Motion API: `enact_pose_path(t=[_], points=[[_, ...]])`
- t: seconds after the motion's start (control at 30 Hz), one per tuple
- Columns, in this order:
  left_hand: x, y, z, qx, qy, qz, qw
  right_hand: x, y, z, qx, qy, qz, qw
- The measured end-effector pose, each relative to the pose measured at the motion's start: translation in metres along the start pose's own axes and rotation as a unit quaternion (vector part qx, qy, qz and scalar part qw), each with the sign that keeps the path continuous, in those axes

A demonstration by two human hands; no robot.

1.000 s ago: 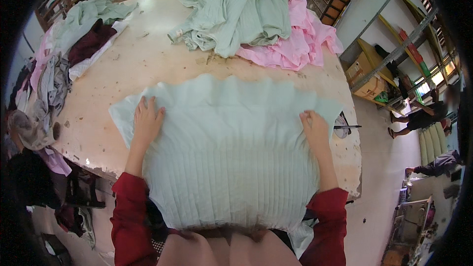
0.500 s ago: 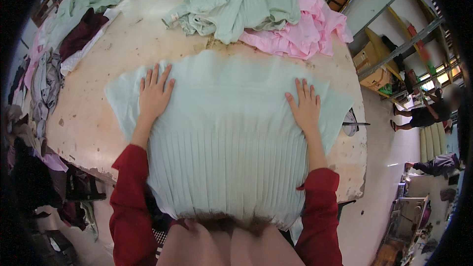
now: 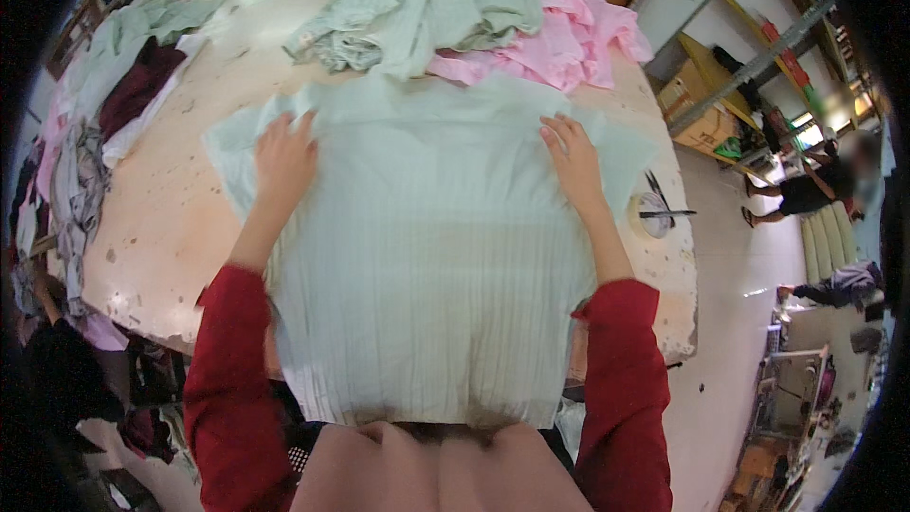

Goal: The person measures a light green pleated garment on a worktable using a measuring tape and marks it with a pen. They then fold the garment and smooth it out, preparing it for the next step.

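A pale green cloth (image 3: pixel 431 180) with narrow pleats down its near half is spread on the table in front of me. Its near edge hangs over the table's front, close to my body. On its far left part, my left hand (image 3: pixel 287 159) has its fingers curled down, pinching the fabric; motion smears them a little. My right hand (image 3: pixel 572 156) grips the far right part in the same way, fingers bent inward. Small ripples run along the far edge of the cloth.
Green garments (image 3: pixel 427 5) and pink ones (image 3: pixel 578 33) lie heaped at the table's far side. More clothes (image 3: pixel 142 85) line its left edge. A round clear container (image 3: pixel 652 215) with dark tools stands right. Beyond are shelves (image 3: pixel 706 104) and a person (image 3: pixel 806 192).
My hands have gone from lying flat with fingers stretched to curled on the cloth. The cloth's far edge has rippled and its pleats look looser. The view has shifted slightly.
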State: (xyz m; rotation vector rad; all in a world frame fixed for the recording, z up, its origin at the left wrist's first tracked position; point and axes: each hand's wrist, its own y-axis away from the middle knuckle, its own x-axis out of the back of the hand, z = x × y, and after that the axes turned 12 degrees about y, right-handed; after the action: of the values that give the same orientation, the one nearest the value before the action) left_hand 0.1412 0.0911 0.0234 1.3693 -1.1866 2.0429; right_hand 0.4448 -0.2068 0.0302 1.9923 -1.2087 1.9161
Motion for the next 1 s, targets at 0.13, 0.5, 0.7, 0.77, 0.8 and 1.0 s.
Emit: enact_pose_path(t=[0.13, 0.5, 0.7, 0.77, 0.8, 1.0], points=[[0.067, 0.083, -0.007, 0.102, 0.161, -0.079, 0.979, 0.084, 0.048, 0.04, -0.155, -0.245, -0.155, 0.944], [0.067, 0.139, -0.021, 0.265, 0.23, -0.1, 0.931, 0.055, 0.12, 0.056, -0.273, -0.279, -0.161, 0.907], [0.065, 0.137, -0.006, 0.31, 0.132, -0.064, 0.94, 0.043, 0.131, 0.037, -0.212, 0.032, 0.014, 0.977], [0.066, 0.129, 0.01, 0.193, 0.021, 0.009, 0.981, 0.052, 0.134, 0.041, -0.181, 0.075, -0.073, 0.978], [0.064, 0.124, 0.024, 0.17, -0.03, 0.022, 0.985, 0.059, 0.135, 0.045, -0.225, -0.003, -0.069, 0.972], [0.036, 0.052, 0.164, -0.256, 0.242, -0.169, 0.921, 0.092, 0.155, 0.049, -0.285, -0.156, -0.11, 0.939]])
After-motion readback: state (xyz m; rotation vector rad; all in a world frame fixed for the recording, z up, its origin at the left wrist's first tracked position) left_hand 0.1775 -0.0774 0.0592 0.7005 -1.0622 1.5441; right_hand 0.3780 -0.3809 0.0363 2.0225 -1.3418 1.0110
